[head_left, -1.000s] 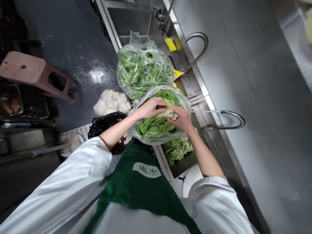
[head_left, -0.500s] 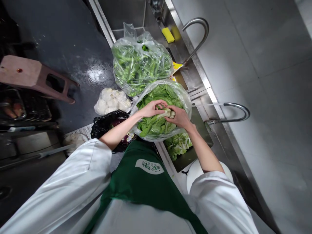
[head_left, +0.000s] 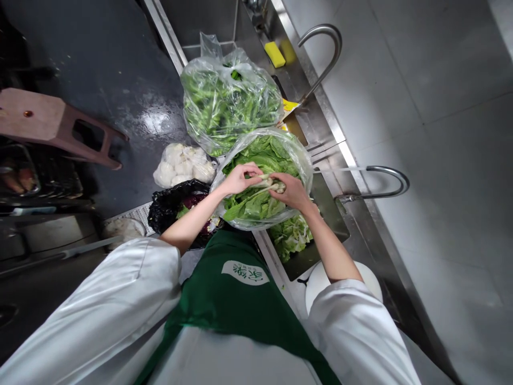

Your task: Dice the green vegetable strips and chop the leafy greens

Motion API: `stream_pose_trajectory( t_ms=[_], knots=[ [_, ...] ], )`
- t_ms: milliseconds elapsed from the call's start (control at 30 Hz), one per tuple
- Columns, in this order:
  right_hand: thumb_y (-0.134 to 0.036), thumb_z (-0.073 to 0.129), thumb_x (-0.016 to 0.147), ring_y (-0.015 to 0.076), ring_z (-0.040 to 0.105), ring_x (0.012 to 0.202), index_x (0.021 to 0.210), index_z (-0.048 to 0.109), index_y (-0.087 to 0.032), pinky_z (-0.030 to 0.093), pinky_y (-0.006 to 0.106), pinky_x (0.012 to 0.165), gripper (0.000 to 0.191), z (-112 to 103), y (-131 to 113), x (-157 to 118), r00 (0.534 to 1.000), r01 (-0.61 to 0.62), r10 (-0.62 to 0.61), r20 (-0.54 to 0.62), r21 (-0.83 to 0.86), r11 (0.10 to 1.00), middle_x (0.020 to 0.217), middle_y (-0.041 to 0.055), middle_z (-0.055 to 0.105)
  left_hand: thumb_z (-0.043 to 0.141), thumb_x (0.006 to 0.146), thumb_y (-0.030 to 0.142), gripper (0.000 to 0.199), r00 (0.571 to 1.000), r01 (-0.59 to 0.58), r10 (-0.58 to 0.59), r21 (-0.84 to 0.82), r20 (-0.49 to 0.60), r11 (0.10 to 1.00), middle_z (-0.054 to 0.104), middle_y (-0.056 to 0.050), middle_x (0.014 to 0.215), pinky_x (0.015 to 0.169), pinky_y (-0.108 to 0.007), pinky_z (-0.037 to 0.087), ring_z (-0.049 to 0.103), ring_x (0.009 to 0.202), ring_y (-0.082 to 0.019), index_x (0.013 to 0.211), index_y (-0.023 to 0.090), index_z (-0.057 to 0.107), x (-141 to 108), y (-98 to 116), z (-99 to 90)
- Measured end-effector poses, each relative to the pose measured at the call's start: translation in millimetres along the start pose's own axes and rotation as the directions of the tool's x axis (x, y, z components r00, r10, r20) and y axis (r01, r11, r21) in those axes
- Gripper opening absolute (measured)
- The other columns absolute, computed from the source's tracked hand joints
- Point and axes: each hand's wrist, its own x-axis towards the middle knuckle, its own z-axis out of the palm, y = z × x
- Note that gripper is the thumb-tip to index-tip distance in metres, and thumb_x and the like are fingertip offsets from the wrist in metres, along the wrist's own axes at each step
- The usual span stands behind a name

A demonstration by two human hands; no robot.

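Both hands are over an open clear plastic bag (head_left: 305, 160) full of leafy greens (head_left: 256, 206). My right hand (head_left: 292, 191) is closed around the pale root ends of several stalks (head_left: 276, 186). Opposite it, my left hand (head_left: 239, 179) pinches a whitish stalk (head_left: 263, 177) between thumb and fingers. Leaves below partly hide the lower ends of what I hold. Beneath my right forearm, torn pale-green leaves (head_left: 294, 235) lie in the sink basin (head_left: 326, 214).
A tied bag of green vegetables (head_left: 232, 107) stands beyond, with a bag of white bulbs (head_left: 182, 166) to its left. A black bag (head_left: 164, 206) holds purple vegetables. Curved faucets (head_left: 395, 176) rise at right, near a yellow sponge (head_left: 274, 54). A pink stool (head_left: 36, 120) stands left.
My left hand has shifted slightly left, and its fingers have closed on a pale stalk. The stalk ends are more spread between my hands. My right hand keeps its grip.
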Motion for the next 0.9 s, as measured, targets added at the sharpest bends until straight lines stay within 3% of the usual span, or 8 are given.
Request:
stream_pose_trajectory(
  t_ms=[167,367,467,567,633,733,833,900],
  knots=[
    [-0.033,0.066,0.083,0.0295,0.064,0.114,0.142,0.055,-0.024,0.052,0.043,0.096,0.061,8.3,0.9,3.7,0.997,-0.003,0.007,0.08,-0.055,0.998,0.129,0.0076,0.068,0.081,0.077,0.053,0.041,0.994,0.081,-0.091,-0.134,-0.068,0.988,0.065,-0.005,0.088,0.07,-0.027,0.041,0.055,0.073,-0.013,0.091,0.014,0.077,-7.9,-4.0,18.9],
    [-0.043,0.067,0.085,0.0291,0.064,0.113,0.136,0.06,-0.021,0.052,0.043,0.098,0.055,15.2,6.1,7.9,0.996,-0.043,0.048,0.072,-0.075,0.996,0.126,0.0103,0.067,0.087,0.07,0.053,0.048,0.968,0.169,-0.223,-0.358,-0.116,0.918,0.071,-0.005,0.089,0.077,-0.028,0.047,0.063,0.079,-0.015,0.093,0.013,0.074,-10.5,-17.1,35.8],
    [-0.048,0.066,0.087,0.0287,0.062,0.117,0.135,0.061,-0.021,0.051,0.041,0.098,0.055,17.2,1.5,10.7,0.997,-0.048,0.054,0.057,-0.092,0.995,0.133,0.0111,0.063,0.088,0.067,0.051,0.049,0.969,0.172,-0.224,-0.361,-0.108,0.916,0.071,-0.004,0.087,0.076,-0.026,0.048,0.063,0.079,-0.015,0.092,0.012,0.073,-9.4,-18.9,38.5],
    [-0.046,0.063,0.09,0.0285,0.063,0.117,0.133,0.061,-0.022,0.052,0.04,0.096,0.05,20.5,-3.5,13.1,0.996,-0.059,0.068,0.061,-0.132,0.99,0.135,0.0105,0.063,0.087,0.068,0.052,0.048,0.964,0.139,-0.194,-0.282,-0.179,0.949,0.071,-0.004,0.085,0.074,-0.026,0.048,0.062,0.077,-0.015,0.09,0.012,0.074,-10.1,-10.9,35.0],
    [-0.044,0.061,0.091,0.0284,0.063,0.116,0.132,0.062,-0.022,0.053,0.04,0.096,0.047,22.8,-3.4,12.4,0.995,-0.065,0.075,0.063,-0.149,0.987,0.134,0.0098,0.064,0.085,0.07,0.053,0.047,0.949,0.09,-0.151,-0.219,-0.277,0.972,0.071,-0.005,0.087,0.074,-0.026,0.048,0.063,0.078,-0.015,0.092,0.013,0.074,-16.1,1.0,21.5],
    [-0.041,0.062,0.09,0.0276,0.064,0.116,0.131,0.062,-0.021,0.052,0.041,0.098,0.046,23.5,1.3,8.0,0.997,-0.063,0.067,0.029,-0.12,0.991,0.131,0.0096,0.066,0.083,0.072,0.051,0.043,0.897,0.056,-0.096,-0.105,-0.431,0.993,0.072,-0.005,0.096,0.077,-0.027,0.05,0.065,0.085,-0.016,0.096,0.016,0.074,-40.9,19.1,-21.7],
    [-0.041,0.061,0.09,0.0273,0.064,0.114,0.129,0.063,-0.02,0.051,0.041,0.099,0.044,17.2,2.8,4.0,0.997,-0.066,0.063,-0.037,-0.078,0.995,0.126,0.0103,0.068,0.082,0.073,0.049,0.041,0.818,0.192,-0.136,0.042,-0.559,0.98,0.072,-0.005,0.098,0.079,-0.027,0.051,0.065,0.086,-0.017,0.096,0.016,0.074,-88.3,15.8,-78.0],
    [-0.042,0.061,0.09,0.0272,0.064,0.114,0.127,0.063,-0.021,0.052,0.041,0.1,0.043,8.3,-2.5,3.5,0.996,-0.048,0.044,-0.078,-0.059,0.997,0.124,0.0104,0.069,0.079,0.074,0.047,0.038,0.756,0.358,-0.21,0.123,-0.62,0.926,0.072,-0.004,0.092,0.076,-0.025,0.049,0.063,0.08,-0.016,0.092,0.015,0.073,-127.6,-4.4,-108.2]
  ],
)
